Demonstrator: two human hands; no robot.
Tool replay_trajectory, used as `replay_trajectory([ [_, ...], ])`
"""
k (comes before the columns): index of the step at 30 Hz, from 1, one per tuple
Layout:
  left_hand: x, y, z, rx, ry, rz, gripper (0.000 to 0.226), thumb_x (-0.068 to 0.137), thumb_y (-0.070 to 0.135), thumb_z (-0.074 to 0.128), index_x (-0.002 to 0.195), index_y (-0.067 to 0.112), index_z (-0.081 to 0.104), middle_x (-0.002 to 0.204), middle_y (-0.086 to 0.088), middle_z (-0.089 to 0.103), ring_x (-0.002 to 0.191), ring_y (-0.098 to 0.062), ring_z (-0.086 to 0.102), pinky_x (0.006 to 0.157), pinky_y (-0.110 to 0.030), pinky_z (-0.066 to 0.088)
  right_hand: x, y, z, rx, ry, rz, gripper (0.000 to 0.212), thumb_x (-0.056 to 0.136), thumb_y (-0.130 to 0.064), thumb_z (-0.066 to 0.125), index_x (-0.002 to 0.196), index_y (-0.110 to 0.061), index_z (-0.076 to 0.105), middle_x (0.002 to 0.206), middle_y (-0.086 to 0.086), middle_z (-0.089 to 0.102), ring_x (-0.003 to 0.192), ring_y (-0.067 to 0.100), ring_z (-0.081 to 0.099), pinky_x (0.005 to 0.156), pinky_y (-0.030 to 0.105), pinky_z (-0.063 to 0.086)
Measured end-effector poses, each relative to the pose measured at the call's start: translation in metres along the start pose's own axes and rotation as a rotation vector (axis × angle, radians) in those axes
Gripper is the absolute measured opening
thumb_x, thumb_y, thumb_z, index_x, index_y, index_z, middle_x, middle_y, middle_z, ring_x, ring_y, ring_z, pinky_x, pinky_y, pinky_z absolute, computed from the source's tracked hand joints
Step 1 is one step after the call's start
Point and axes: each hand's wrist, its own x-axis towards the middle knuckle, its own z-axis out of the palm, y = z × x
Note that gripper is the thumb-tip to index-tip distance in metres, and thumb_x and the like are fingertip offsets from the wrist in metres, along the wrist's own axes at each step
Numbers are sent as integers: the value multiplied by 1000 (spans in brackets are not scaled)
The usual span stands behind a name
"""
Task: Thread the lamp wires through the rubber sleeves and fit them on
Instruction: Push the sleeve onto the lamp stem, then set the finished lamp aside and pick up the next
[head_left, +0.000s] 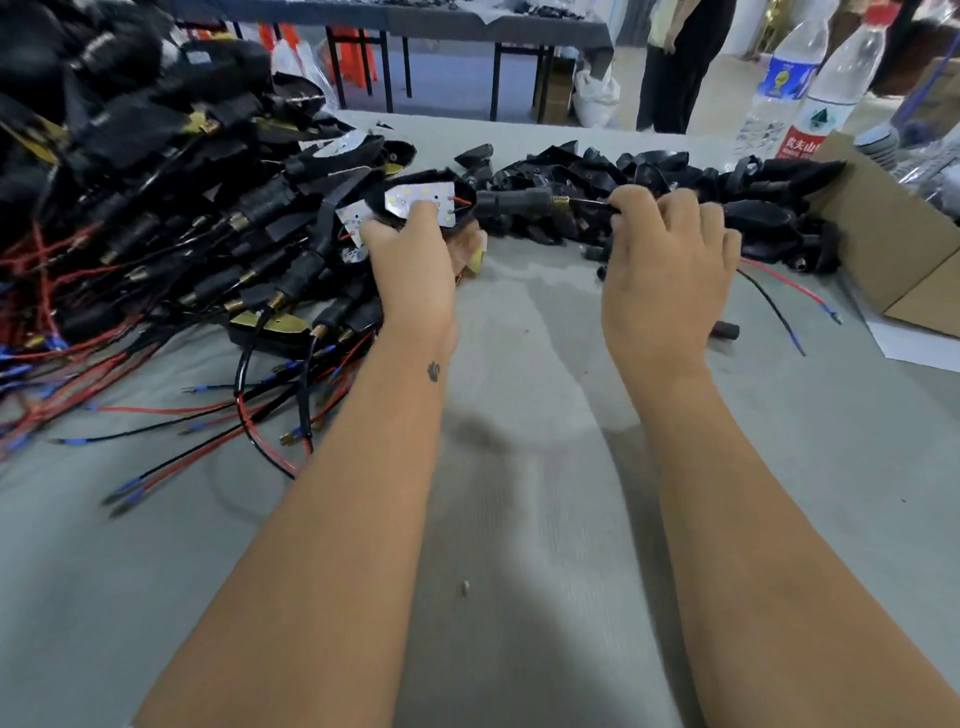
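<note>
Meanwhile, over the grey worktop (519, 519), the person's left hand (410, 260) was closed around a lamp unit (423, 202), its thumb pressed on the white LED board. A black rubber sleeve (511, 203) sat on the wires just to the right of that lamp, a brass threaded tip showing at its far end. The right hand (670, 260) was pinched shut on the wires (592, 202) coming out past that tip, and a red and a black lead trailed onto the worktop behind it. Finished lamps (156, 234) lay heaped at the left; loose black sleeves and housings (649, 171) were piled beyond the hands, beside a cardboard box (893, 244) and two water bottles (810, 78).
</note>
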Motion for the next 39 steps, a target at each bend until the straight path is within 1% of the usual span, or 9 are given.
replay_trajectory([
  [7, 48, 85, -23, 434, 19, 179, 9, 93, 12, 54, 91, 20, 59, 85, -3, 62, 59, -18, 59, 49, -21, 51, -10, -78, -15, 380, -455, -141, 13, 96, -25, 45, 102, -17, 53, 88, 8, 63, 81, 34, 58, 64, 39, 45],
  [10, 76, 124, -35, 744, -9, 325, 17, 90, 18, 58, 104, 20, 69, 76, 5, 60, 58, -9, 54, 52, -22, 49, -12, -127, -14, 542, -603, -160, 12, 94, -28, 51, 99, -18, 55, 87, 6, 62, 81, 26, 53, 63, 34, 36],
  [17, 106, 162, -51, 1249, -59, 865, 21, 85, 19, 63, 93, 25, 45, 87, 6, 58, 80, -10, 56, 71, -26, 45, -9, -229, -14, 1061, -884, 41, 23, 95, -23, 57, 112, -10, 64, 72, 2, 63, 79, 26, 64, 83, 40, 53],
  [22, 115, 140, -75, 1783, -233, 798, 14, 91, 17, 60, 98, 18, 72, 115, -7, 65, 113, -29, 53, 93, -43, 46, -13, -215, -5, 936, -630, -107, 16, 92, -25, 51, 91, -21, 66, 76, -6, 65, 73, 20, 59, 64, 33, 47],
  [26, 96, 122, -75, 1585, -78, 867, 20, 91, 23, 54, 96, 22, 74, 120, 3, 63, 123, -26, 46, 95, -41, 42, -9, -158, 11, 799, -383, 94, 17, 90, -22, 45, 81, -22, 59, 78, -7, 62, 71, 15, 55, 60, 32, 39],
  [29, 78, 107, -57, 1480, -33, 861, 26, 90, 20, 49, 96, 24, 73, 118, 3, 64, 120, -24, 49, 94, -39, 42, -6, -110, 28, 507, -480, 221, 19, 89, -22, 44, 89, -20, 62, 94, 1, 62, 83, 24, 53, 66, 32, 34],
  [32, 50, 84, -34, 1197, -155, 728, 24, 90, 16, 47, 91, 27, 68, 100, 9, 67, 99, -11, 59, 84, -27, 47, -19, -87, 33, 390, -753, 23, 40, 89, -19, 49, 126, -26, 61, 125, 8, 56, 115, 32, 49, 91, 37, 39],
  [34, 26, 59, -18, 959, -196, 557, 20, 91, 17, 45, 91, 31, 60, 89, 14, 64, 81, -1, 59, 70, -15, 44, -28, -83, 34, 325, -845, -103, 49, 91, -25, 47, 138, -34, 49, 141, 4, 45, 131, 30, 36, 105, 39, 26],
  [39, -23, -8, 3, 752, -239, 288, 21, 88, 12, 47, 87, 30, 57, 88, 6, 66, 85, -13, 62, 78, -34, 51, -27, -68, 33, 90, -795, -192, 47, 89, -36, 48, 134, -24, 46, 132, 6, 48, 124, 28, 37, 104, 46, 23],
])
